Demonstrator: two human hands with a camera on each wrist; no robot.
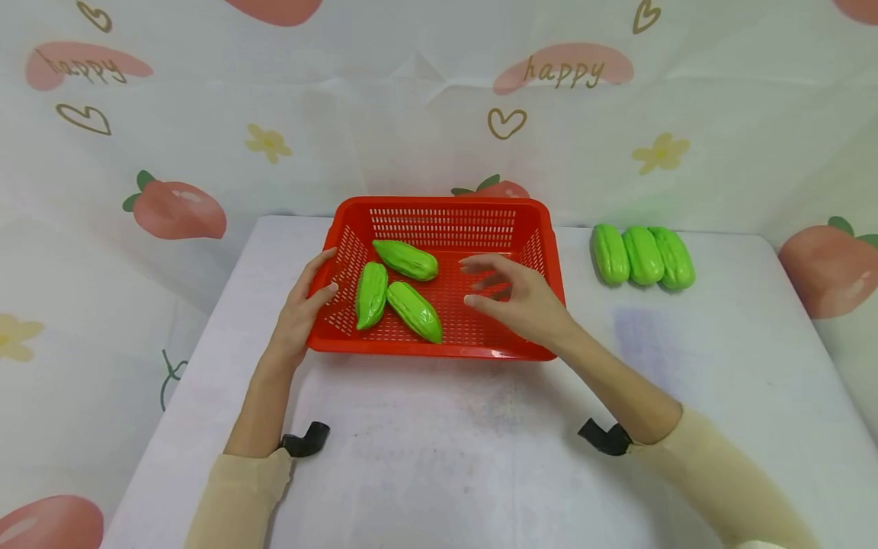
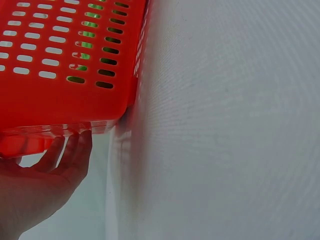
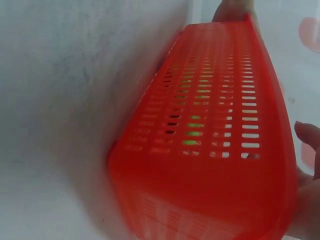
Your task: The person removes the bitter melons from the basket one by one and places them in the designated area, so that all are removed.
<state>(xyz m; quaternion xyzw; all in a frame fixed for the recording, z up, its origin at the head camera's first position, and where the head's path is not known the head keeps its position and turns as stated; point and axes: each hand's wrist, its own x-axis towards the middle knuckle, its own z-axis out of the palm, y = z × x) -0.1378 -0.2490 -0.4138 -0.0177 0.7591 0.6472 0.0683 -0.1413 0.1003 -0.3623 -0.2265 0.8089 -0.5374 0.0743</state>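
The left hand (image 1: 293, 316) grips the basket (image 1: 425, 351); the right hand (image 1: 527, 301) holds nothing, fingers parted. The vegetables (image 1: 415, 313) look light, slick, best pinched mid-body.

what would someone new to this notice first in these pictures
The bright red basket on the white table draws the eye first, with three green vegetables in its left half. The left hand grips its left rim, while the empty right hand hovers over its right half. Three more green vegetables lie side by side to its right.

White cloth backdrop (image 1: 384, 114), printed fruit (image 1: 180, 210), pale table (image 1: 439, 457)
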